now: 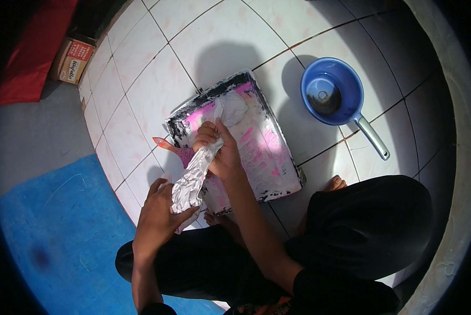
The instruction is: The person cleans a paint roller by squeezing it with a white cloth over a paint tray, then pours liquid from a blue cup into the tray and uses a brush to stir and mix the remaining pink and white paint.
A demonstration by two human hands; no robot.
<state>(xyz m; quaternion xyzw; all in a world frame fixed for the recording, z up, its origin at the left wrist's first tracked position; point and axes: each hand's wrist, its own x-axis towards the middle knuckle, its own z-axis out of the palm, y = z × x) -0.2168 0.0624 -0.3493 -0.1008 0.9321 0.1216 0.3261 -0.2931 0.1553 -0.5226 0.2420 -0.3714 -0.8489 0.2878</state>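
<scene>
Both my hands grip a twisted, crumpled white sheet (189, 185); I cannot tell whether it is cloth or paper. My left hand (158, 216) wraps its lower end, while my right hand (221, 153) is closed round the upper end. Beneath my right hand lies a shallow paint tray (269, 157) with a black-and-white rim, smeared with pink and white paint. Another white crumpled lump (231, 107) rests inside its far end. Against the tray's left side is a paintbrush (166, 145) with an orange handle and pink-stained bristles, partly hidden by my right hand.
To the right of the tray, a blue dipper (351, 94) holds a little dark-looking liquid on the white tiled floor (214, 31). A blue mat (62, 220) spreads at the left. Farther back are a small carton (74, 62) and red fabric (30, 58). My knees frame the near side.
</scene>
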